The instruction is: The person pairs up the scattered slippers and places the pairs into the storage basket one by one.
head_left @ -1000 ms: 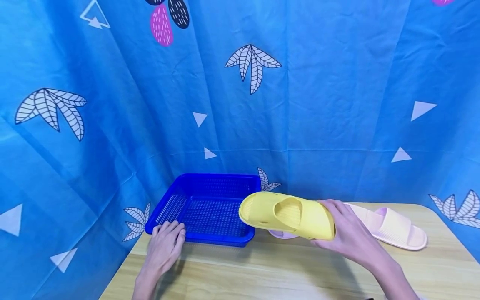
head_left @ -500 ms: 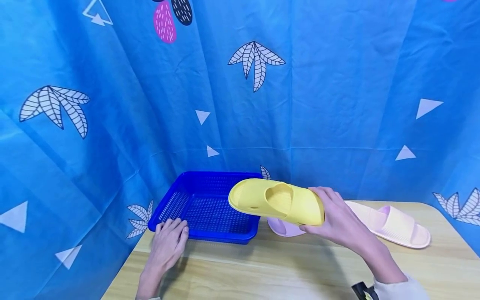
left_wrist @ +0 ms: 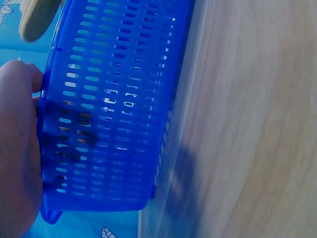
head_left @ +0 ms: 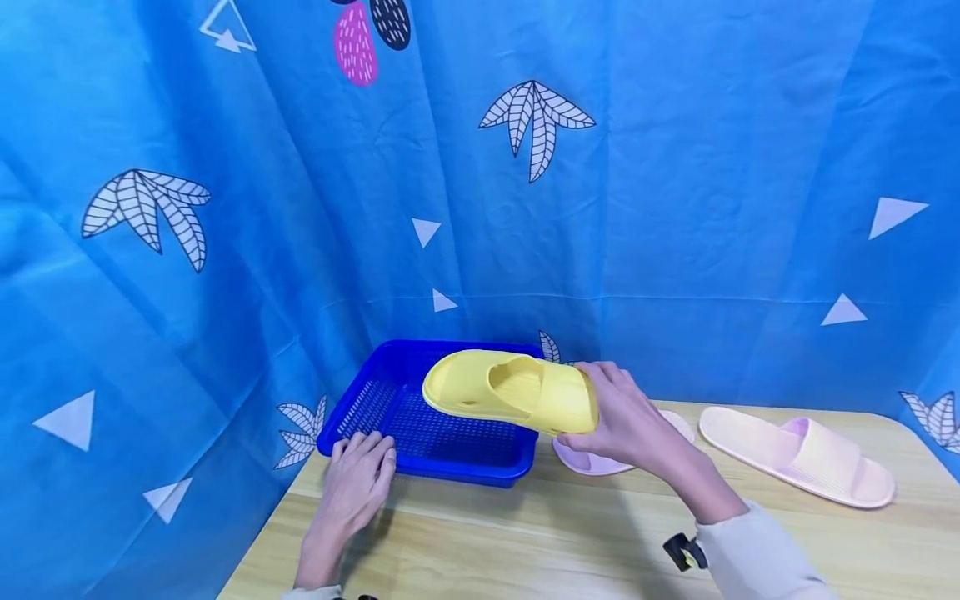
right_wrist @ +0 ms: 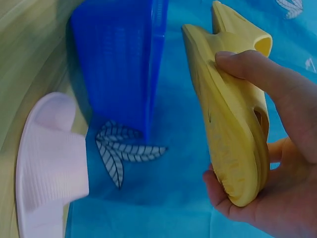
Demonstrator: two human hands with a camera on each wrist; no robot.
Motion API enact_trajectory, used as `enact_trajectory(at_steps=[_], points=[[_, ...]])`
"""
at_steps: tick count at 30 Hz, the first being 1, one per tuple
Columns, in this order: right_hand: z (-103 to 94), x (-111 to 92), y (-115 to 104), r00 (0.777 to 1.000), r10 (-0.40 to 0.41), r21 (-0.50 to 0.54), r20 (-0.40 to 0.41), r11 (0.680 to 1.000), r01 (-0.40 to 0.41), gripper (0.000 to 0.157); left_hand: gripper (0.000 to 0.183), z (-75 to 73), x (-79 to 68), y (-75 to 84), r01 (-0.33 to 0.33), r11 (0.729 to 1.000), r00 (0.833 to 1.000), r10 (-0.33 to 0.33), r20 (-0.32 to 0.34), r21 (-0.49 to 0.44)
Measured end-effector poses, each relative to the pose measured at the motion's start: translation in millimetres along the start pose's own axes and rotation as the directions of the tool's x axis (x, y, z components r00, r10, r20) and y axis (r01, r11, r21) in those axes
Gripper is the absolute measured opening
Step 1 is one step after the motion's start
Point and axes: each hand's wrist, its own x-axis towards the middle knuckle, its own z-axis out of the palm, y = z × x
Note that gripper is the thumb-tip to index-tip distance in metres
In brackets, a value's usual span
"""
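Observation:
My right hand [head_left: 626, 419] grips a yellow slipper [head_left: 465, 384] by one end, with the thumb along its side. The slipper hangs in the air over the right part of a blue plastic basket [head_left: 465, 473]. In the right wrist view, a second yellow toe or heel shows behind the gripped slipper [right_wrist: 225, 134]; whether it is a second slipper I cannot tell for sure. At the basket's front left rim, my left hand [head_left: 362, 477] has its fingers bent over the edge. The left wrist view shows the basket's perforated side [left_wrist: 114, 99] beside that hand.
A lilac slipper [head_left: 592, 463] lies right of the basket, partly hidden by my right hand. Farther right lies a pale pink slipper [head_left: 825, 458]. All stand on a wooden table [head_left: 480, 542], with a blue patterned curtain [head_left: 675, 208] behind.
My right hand has carried the yellow slipper left and slightly up, from beside the basket to over it. More of the lilac slipper shows. My left hand stays on the rim; the view has shifted slightly.

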Motion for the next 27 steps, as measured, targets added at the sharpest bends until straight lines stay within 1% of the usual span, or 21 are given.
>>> enact_trajectory(at_steps=[3,6,13,17,20,27], points=[[6.9,8,-5,0.999,-0.034,-0.002,-0.004,0.999,0.034,0.091,0.038,1.0,1.4,1.4,0.003,1.000,1.000,-0.004,-0.006,-0.003],[14.6,15,-10,0.999,-0.047,-0.001,0.008,0.999,0.047,0.092,0.036,2.2,1.3,1.5,-0.002,1.000,1.000,0.002,-0.018,0.003],[29.9,31,-23,0.999,0.015,-0.010,0.050,1.000,-0.014,0.094,0.034,5.4,1.2,0.7,-0.026,1.000,0.999,0.026,-0.037,0.003],[36.7,40,-31,0.996,0.058,-0.018,0.069,0.998,-0.057,0.093,0.034,5.2,1.6,0.7,-0.031,1.000,0.998,0.031,-0.045,0.002],[42.4,48,-38,0.994,0.071,-0.031,0.082,0.997,-0.069,0.091,0.033,4.0,1.7,0.9,-0.035,0.999,0.998,0.035,-0.052,0.004],[55.4,65,-51,0.991,0.031,-0.080,0.133,0.997,-0.020,0.086,0.031,2.6,1.5,1.6,-0.041,0.999,0.998,0.041,-0.049,0.011]])
